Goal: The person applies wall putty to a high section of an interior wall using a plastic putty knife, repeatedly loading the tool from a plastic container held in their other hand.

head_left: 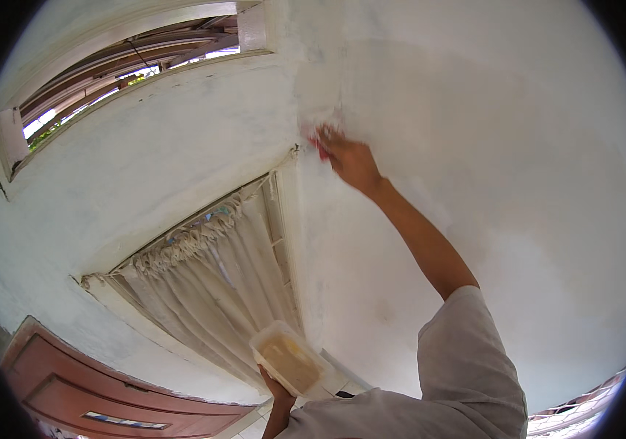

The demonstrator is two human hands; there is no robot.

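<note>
High up, my right hand [355, 165] is closed on a small red thing [317, 145], pressed at the wall [430, 95] beside the room corner. Motion blurs it, and its exact kind does not show. Damp-looking, darker patches spread over the wall around and above that hand. Low in front of me, my left hand [277, 386] grips a clear plastic tub [260, 341] from its side and underneath. Cloudy pale liquid [294, 364] lies in the tub, with something yellowish near its far edge.
Left of the corner, a gathered cream curtain [203, 293] covers a window. Above it is an open vent window [137, 55] with roof timbers beyond. A reddish-brown door [100, 380] stands at the lower left. White lattice [576, 410] shows at the lower right.
</note>
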